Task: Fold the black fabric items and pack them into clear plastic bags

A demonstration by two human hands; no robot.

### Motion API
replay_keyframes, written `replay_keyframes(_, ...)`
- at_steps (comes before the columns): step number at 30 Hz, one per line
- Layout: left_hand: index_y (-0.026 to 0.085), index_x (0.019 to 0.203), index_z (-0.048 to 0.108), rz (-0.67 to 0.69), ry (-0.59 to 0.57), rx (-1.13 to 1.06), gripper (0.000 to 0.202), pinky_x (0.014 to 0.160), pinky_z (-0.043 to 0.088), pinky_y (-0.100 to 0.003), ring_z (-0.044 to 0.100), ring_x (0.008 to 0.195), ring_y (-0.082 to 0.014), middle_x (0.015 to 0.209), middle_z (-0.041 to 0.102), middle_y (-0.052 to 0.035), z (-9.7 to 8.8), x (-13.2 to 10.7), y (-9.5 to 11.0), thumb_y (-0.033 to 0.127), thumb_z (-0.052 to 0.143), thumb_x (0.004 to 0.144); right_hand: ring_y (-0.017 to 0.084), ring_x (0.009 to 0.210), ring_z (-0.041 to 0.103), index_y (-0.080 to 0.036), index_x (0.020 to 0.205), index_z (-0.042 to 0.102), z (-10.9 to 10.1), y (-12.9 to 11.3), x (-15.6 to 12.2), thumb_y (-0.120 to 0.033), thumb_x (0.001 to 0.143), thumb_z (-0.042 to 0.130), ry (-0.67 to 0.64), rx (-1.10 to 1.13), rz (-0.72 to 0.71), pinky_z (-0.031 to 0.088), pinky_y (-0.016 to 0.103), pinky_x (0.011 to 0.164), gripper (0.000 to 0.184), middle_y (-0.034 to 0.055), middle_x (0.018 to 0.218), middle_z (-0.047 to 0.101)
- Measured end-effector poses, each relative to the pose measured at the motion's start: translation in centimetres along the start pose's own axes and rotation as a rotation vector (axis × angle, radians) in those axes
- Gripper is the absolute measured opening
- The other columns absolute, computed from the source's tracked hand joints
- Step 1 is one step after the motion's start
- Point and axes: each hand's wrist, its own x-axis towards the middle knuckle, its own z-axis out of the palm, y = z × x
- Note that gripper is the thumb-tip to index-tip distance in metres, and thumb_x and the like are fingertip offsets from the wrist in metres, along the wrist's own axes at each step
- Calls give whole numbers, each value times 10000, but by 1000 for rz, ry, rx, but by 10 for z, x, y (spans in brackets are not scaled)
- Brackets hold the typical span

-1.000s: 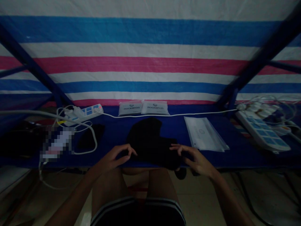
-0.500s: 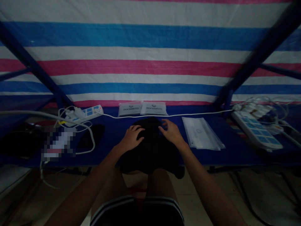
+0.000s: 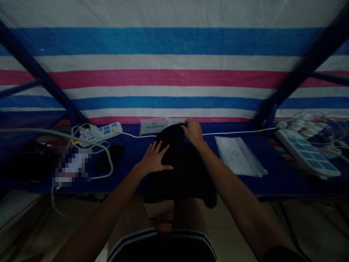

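Note:
A black cloth item point(image 3: 181, 171) lies spread on the dark blue table point(image 3: 272, 182), its near edge hanging over the front. My left hand point(image 3: 156, 158) rests flat on its left side with fingers spread. My right hand point(image 3: 194, 131) is at the cloth's far top edge, fingers curled and pinching the fabric. Just behind that hand lie two small white branded packets point(image 3: 153, 127), one partly hidden by the cloth and my hand.
A stack of clear plastic bags point(image 3: 240, 156) lies right of the cloth. White power strips sit at the back left point(image 3: 105, 130) and far right point(image 3: 308, 154), with cables. A dark object point(image 3: 107, 158) lies left. Blue frame bars cross a striped tarp behind.
Both hands moved from the cloth's near edge up over it. The left hand flattened on the cloth; the right reached to its far edge and closed on it. The cloth now lies straighter.

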Motion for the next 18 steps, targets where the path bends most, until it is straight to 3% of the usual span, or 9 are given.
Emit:
replay_keyframes(4,214,1656,336,-98,-3,43,1065,1266,193,-671,158,1605,-483,1739,228,-216,-12,6,9,804,655,830,317,1128,650,-152,1194,654,-4,1,16,-248,981,628,23,-21,5,504,449,994,236,170,1188,702)
replay_keyframes(7,207,1653,334,-54,76,66,858,1297,209,-589,180,1626,-384,1744,240,-185,-9,-2,22,685,550,974,364,1230,611,-122,1302,611,-4,7,5,-250,935,664,22,-36,5,487,511,1043,392,212,1287,678)
replay_keyframes(9,231,1647,346,-19,106,56,737,1300,245,-548,214,1624,-340,1740,273,-153,-1,-14,31,611,491,1033,375,1318,566,-117,1380,574,-2,10,-14,-256,931,647,22,-31,-38,466,533,1093,475,217,1387,639)
replay_keyframes(12,243,1654,334,-6,127,59,715,1294,255,-573,203,1623,-361,1745,258,-151,14,-33,40,579,494,1044,348,1418,511,-141,1450,551,2,10,-54,-286,963,580,-29,2,-220,414,542,1178,508,195,1513,574)
replay_keyframes(15,242,1669,297,23,156,76,742,1299,236,-591,175,1628,-373,1754,221,-160,22,-51,42,567,516,1040,332,1533,396,-146,1532,500,6,9,-98,-438,1011,538,-192,-15,-314,356,530,1240,599,177,1648,443)
replay_keyframes(18,259,1675,284,48,163,89,743,1298,229,-603,165,1629,-377,1759,208,-154,22,-64,40,556,526,1038,337,1600,274,-140,1623,394,6,10,-131,-594,1026,482,-319,-83,-311,286,538,1280,755,166,1710,342)
